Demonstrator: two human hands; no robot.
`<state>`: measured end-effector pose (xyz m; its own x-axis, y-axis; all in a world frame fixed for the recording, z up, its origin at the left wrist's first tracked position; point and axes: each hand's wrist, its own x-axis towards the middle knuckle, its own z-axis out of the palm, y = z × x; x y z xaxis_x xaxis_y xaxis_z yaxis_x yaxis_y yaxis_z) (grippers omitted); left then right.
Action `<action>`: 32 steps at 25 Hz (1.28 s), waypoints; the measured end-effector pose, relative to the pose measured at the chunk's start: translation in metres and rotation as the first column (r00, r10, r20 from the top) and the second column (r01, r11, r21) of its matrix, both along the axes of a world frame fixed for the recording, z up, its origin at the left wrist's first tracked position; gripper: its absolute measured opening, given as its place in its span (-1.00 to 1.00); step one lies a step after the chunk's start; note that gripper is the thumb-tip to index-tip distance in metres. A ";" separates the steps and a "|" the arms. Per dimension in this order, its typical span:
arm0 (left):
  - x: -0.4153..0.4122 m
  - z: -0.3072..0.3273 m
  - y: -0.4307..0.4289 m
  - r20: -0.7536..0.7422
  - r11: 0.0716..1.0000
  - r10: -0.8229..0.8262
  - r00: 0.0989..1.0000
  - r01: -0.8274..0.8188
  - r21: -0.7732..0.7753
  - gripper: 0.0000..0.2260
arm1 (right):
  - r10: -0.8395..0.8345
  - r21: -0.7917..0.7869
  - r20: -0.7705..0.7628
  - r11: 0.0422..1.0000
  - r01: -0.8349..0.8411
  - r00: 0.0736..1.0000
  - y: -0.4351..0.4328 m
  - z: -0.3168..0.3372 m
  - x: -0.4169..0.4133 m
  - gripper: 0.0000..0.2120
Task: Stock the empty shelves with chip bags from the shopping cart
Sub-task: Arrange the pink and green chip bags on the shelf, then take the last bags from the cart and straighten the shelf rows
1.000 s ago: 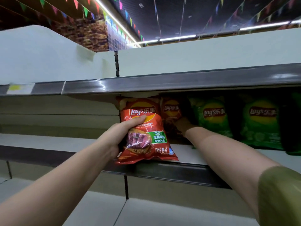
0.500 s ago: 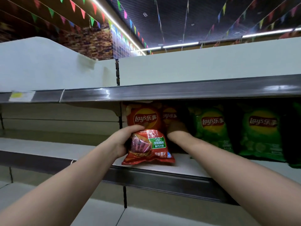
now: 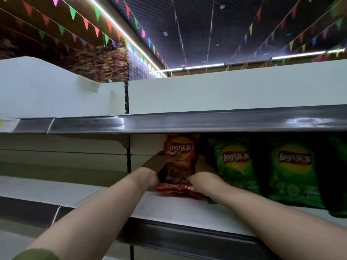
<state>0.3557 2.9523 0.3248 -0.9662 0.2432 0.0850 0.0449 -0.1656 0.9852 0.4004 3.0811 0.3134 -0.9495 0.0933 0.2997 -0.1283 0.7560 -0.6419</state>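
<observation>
Pushed deeper now, beside the unfilled left bay (image 3: 56, 188), the red Lay's bag (image 3: 180, 152) stands on the shelf (image 3: 169, 207), left hand (image 3: 157, 166) gripping it, right hand (image 3: 202, 167) with its hold hidden, green Lay's bags (image 3: 234, 162) already stocked alongside.

**Colours: orange-red bag, green bags, white shelving**

Orange-red chip bag (image 3: 180, 156): yellow disc, red logo banner, white lettering, dark brownish picture lower down. Green chip bag (image 3: 234, 166) and second green chip bag (image 3: 293, 169): same yellow disc, red banner and white lettering. Shelf board (image 3: 169, 209) white. Price rail (image 3: 187, 122) glossy dark grey, with a yellow-and-white label (image 3: 7, 124) at its left end. Bunting (image 3: 97, 14): pink, green, red, yellow and blue triangles. Wall (image 3: 97, 62) brown brick pattern. Ceiling (image 3: 197, 25) black grid. Sleeve (image 3: 37, 255) olive green.
</observation>
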 end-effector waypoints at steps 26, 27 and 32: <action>0.155 -0.078 -0.110 -0.205 0.823 0.549 0.810 -0.567 -0.035 -0.47 | 0.342 -0.103 -0.498 0.889 -0.446 0.797 -0.109 -0.025 0.092 -0.50; 0.170 -0.087 -0.121 -0.196 0.787 0.597 0.778 -0.615 -0.046 -0.49 | 0.386 -0.157 -0.484 0.845 -0.512 0.785 -0.120 -0.033 0.098 -0.49; 0.238 -0.143 -0.166 -0.065 0.578 0.808 0.586 -0.809 -0.105 -0.53 | 0.649 -0.226 -0.405 0.611 -0.758 0.644 -0.177 -0.092 0.125 -0.52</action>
<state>0.5932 2.7865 0.1816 -0.7668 -0.6303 0.1214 0.1138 0.0526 0.9921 0.5254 2.9044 0.2213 -0.6521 -0.4238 0.6287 -0.7205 0.0881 -0.6879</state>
